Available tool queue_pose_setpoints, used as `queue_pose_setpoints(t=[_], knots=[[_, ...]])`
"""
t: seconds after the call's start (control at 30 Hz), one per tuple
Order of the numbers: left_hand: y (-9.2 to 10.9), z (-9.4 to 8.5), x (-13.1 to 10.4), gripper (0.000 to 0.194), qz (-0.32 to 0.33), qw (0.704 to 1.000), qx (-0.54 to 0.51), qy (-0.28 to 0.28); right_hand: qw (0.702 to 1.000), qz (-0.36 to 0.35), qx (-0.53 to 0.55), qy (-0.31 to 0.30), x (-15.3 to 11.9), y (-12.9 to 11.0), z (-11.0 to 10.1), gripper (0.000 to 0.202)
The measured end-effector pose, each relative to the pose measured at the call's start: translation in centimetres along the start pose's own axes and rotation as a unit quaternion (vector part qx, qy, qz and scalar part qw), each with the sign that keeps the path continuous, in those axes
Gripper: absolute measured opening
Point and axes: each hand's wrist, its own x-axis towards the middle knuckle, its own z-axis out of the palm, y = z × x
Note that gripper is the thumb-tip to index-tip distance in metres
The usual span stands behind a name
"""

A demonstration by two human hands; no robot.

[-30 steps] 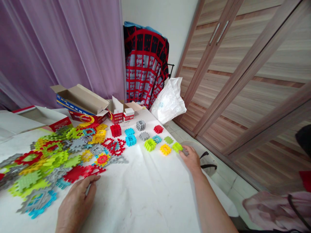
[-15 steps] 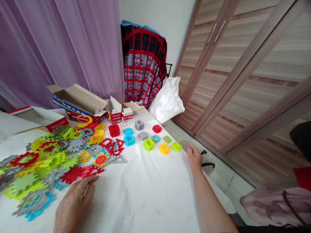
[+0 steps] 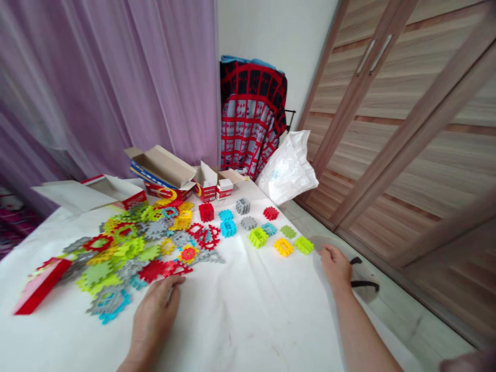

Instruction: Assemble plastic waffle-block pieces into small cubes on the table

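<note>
My left hand [image 3: 157, 310] rests on the white tablecloth, fingers loosely stretched forward and thumb a little apart, holding nothing visible. Its fingertips are just in front of a red toothed building piece [image 3: 152, 270] at the near edge of a mixed pile. At the table's right edge lies my right hand [image 3: 336, 266], its fingers loosely bent and nothing seen in them. Nearest to it is a lime green toothed piece [image 3: 304, 245]. Close by are a yellow piece [image 3: 284, 247], a lime green block [image 3: 258, 237] and a blue block [image 3: 228, 228].
Opened cardboard boxes [image 3: 163, 164] stand along the table's back left. A red-edged box lid [image 3: 43, 287] lies at the left. Past the far corner is a white plastic bag [image 3: 289, 168]. A clear container with a black handle [image 3: 364, 284] stands beside the right edge.
The view has swung left, so everything sits further right, and the red-edged lid has come into view. Both hands stay in about the same places on the table.
</note>
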Motion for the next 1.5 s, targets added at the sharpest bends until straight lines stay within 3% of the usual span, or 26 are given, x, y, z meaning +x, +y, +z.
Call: queue_pose_setpoints(t=[0.13,0.23,0.37,0.5,0.6,0.7,0.8,0.9,1.07,1.17,1.27,1.5], knots=[[1.2,-0.3,-0.5,0.025,-0.011,0.999,-0.047,0.011,0.999,0.016,-0.049,0.013,-0.1,0.1,-0.5,0.04],[1.4,-0.3,-0.8,0.024,-0.016,0.995,-0.094,0.035,0.997,0.006,-0.054,0.046,-1.2,-1.2,-0.3,0.039],[1.5,0.0,-1.0,0.025,-0.029,0.99,-0.112,0.076,0.999,-0.048,-0.02,0.003,-5.2,-5.5,1.4,0.042],[1.0,-0.3,-0.7,0.024,-0.04,0.983,-0.119,0.135,0.975,-0.185,0.078,-0.09,-10.8,-11.2,5.4,0.04],[-0.7,-2.2,-0.1,0.023,-0.068,0.969,-0.104,0.214,0.947,-0.251,0.131,-0.15,-14.5,-14.9,8.8,0.039],[-3.5,-4.9,0.1,0.026,-0.098,0.947,-0.08,0.296,0.923,-0.276,0.173,-0.205,-17.0,-17.1,11.5,0.036],[-6.5,-6.3,-0.2,0.03,-0.158,0.91,-0.018,0.382,0.917,-0.253,0.191,-0.243,-18.0,-17.6,13.1,0.036],[-8.6,-5.9,-0.2,0.034,-0.168,0.893,0.016,0.417,0.919,-0.209,0.197,-0.269,-17.8,-17.2,13.7,0.037],[-9.7,-4.1,1.3,0.034,-0.108,0.914,0.035,0.39,0.916,-0.178,0.201,-0.298,-17.5,-17.2,14.3,0.038],[-10.0,-4.2,3.0,0.036,-0.083,0.932,0.051,0.35,0.916,-0.18,0.205,-0.294,-17.7,-17.5,14.8,0.038],[-10.6,-5.3,5.6,0.036,-0.091,0.947,0.078,0.297,0.915,-0.185,0.216,-0.286,-17.8,-17.8,15.1,0.038],[-11.3,-9.6,13.0,0.036,-0.197,0.951,0.18,0.157,0.906,-0.243,0.231,-0.257,-18.2,-18.2,15.0,0.038]])
